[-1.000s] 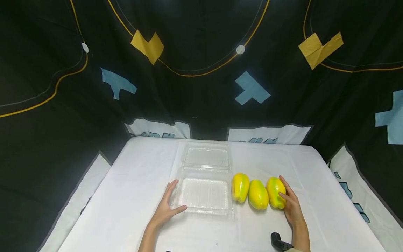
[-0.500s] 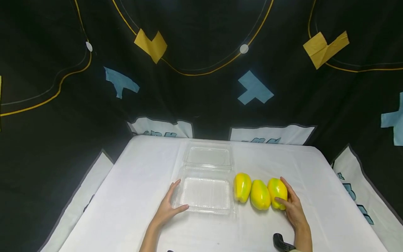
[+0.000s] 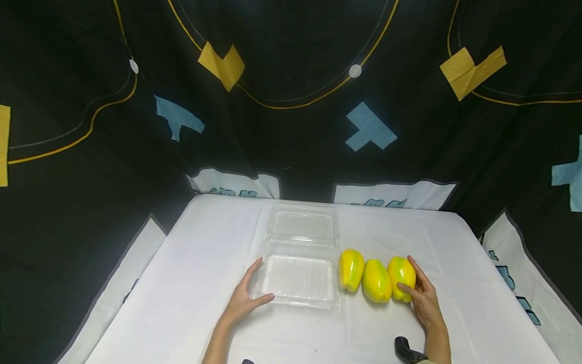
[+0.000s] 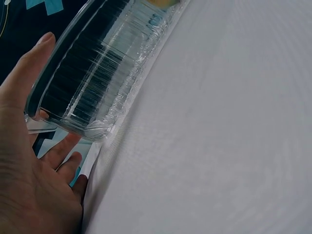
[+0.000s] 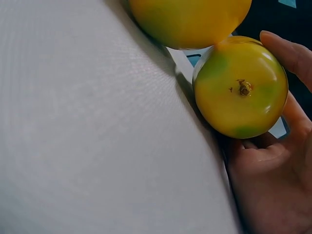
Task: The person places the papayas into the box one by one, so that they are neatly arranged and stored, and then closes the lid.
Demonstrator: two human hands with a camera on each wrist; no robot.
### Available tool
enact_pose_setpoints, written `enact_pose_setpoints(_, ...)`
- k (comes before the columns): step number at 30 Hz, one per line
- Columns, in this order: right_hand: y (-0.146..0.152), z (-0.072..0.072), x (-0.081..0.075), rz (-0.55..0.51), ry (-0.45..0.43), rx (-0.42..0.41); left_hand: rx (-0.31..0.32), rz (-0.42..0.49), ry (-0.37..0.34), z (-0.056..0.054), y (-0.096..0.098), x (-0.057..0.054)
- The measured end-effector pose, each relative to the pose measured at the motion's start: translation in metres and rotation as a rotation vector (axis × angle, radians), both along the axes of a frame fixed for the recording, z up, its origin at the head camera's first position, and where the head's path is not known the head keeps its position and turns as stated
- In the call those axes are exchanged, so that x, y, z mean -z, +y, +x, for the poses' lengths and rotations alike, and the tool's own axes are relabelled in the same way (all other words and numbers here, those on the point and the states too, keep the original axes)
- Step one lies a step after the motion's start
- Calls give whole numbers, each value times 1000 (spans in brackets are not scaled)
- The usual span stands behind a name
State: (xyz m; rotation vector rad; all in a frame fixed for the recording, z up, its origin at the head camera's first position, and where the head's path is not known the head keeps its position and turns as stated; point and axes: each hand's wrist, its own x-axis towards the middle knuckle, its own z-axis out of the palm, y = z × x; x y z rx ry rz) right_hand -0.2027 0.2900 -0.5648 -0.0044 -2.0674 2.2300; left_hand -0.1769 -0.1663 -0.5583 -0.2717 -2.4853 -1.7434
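Note:
A clear plastic clamshell container (image 3: 297,277) lies unfolded on the table, its lid (image 3: 302,226) laid back on the far side. My left hand (image 3: 243,298) is at its near left corner, thumb and forefinger spread along the edges. In the left wrist view, the thumb (image 4: 34,63) runs beside the container wall and the other fingers reach behind it. To the right, three yellow-green papayas sit side by side: a left one (image 3: 351,270), a middle one (image 3: 377,281) and a right one (image 3: 402,279). My right hand (image 3: 425,301) holds the right papaya, thumb in front, fingers along its far side.
A white cloth covers the table (image 3: 454,263). Behind it hangs a black curtain (image 3: 282,141) with yellow and blue patches. A black device (image 3: 406,350) is worn at the right wrist.
My right thumb has moved in against the right papaya, closing the grip. The left hand keeps its place at the container. The head view has shifted slightly.

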Motion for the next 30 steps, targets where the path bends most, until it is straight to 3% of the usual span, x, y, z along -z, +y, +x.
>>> enact_pose_setpoints(11, 2, 6, -5, 12, -56, 82, 4, 17, 9, -1, 2, 2)
enact_pose_setpoints(22, -1, 15, -23, -165, 54, 136, -11, -10, -7, 0, 2, 2)
enact_pose_setpoints(30, -10, 15, -40, -102, 90, 143, 0, -2, 11, 0, 0, 0)
